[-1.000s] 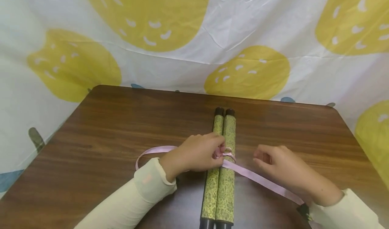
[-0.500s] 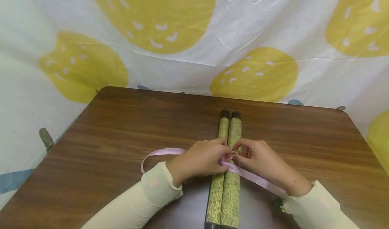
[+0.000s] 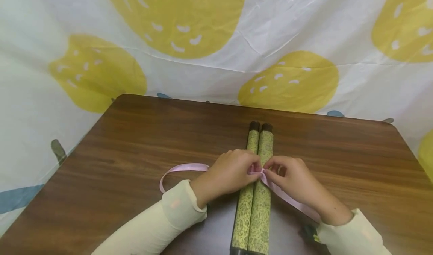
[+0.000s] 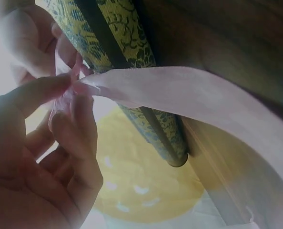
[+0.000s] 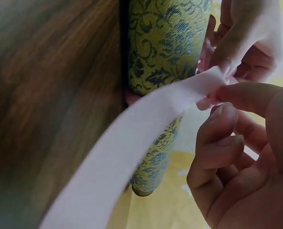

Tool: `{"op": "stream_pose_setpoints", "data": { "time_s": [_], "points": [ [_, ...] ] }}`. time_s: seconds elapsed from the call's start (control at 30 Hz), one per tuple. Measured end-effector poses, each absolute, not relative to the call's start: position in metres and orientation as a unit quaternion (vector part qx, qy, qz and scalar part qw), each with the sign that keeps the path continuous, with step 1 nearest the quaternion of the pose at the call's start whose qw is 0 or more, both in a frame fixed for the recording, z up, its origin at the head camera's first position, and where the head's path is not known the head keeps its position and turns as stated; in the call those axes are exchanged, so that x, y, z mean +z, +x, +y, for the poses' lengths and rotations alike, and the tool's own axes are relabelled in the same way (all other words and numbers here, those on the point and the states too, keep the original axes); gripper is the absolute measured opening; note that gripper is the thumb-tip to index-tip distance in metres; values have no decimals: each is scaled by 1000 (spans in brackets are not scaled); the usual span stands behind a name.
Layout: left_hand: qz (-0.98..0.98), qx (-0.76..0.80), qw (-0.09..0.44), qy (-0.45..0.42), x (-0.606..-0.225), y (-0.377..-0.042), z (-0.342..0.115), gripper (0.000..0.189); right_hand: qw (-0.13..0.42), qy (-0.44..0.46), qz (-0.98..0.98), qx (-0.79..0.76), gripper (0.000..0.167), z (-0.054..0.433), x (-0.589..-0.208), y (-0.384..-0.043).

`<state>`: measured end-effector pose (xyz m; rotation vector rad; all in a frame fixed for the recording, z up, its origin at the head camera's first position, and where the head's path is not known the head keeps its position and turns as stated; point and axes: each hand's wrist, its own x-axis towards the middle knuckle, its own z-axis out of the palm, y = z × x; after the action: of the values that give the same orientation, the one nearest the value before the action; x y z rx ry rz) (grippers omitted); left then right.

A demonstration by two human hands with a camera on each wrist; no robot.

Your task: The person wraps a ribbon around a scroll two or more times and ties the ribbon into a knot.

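Observation:
Two rolls of a scroll [image 3: 259, 221], covered in yellow-green patterned brocade with dark end knobs, lie side by side on the table. Around their middle runs a pink ribbon [image 3: 186, 167], gathered on top. My left hand [image 3: 230, 174] comes over the left roll and pinches the gathered ribbon between thumb and fingers. From the right, my right hand [image 3: 295, 179] pinches the ribbon right beside those fingertips. The ribbon's tails [image 4: 175, 88] [image 5: 122, 133] stretch away flat, one looping left, one running toward the right wrist. Fingers partly hide the gathered part.
The brown wood-grain table [image 3: 162, 134] extends on both sides of the scroll. Behind it hangs a white curtain [image 3: 209, 74] with large yellow fruit prints. A small dark object [image 3: 309, 233] shows by the right sleeve.
My right hand has come in from the right to the ribbon and now pinches it beside the left fingertips. The left hand keeps its grip. The whole head view has shifted slightly.

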<state>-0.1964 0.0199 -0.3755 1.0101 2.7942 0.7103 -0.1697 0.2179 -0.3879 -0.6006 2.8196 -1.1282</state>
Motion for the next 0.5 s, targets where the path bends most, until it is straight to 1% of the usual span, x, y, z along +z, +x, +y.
{"op": "stream_pose_setpoints", "data": {
  "time_s": [0.1,0.2,0.37,0.5],
  "points": [
    [914,239,30,327,-376,-196,21,7,7,-204,902,-381,6,217,-387,-168],
    [914,243,20,323,-377,-196,21,8,9,-209,894,-397,6,217,-386,-167],
    [917,245,10,316,-377,-195,21,11,37,-199,880,-430,4,217,-385,-166],
    [920,237,17,312,-378,-195,21,15,69,-181,870,-453,6,217,-384,-166]
  ]
}}
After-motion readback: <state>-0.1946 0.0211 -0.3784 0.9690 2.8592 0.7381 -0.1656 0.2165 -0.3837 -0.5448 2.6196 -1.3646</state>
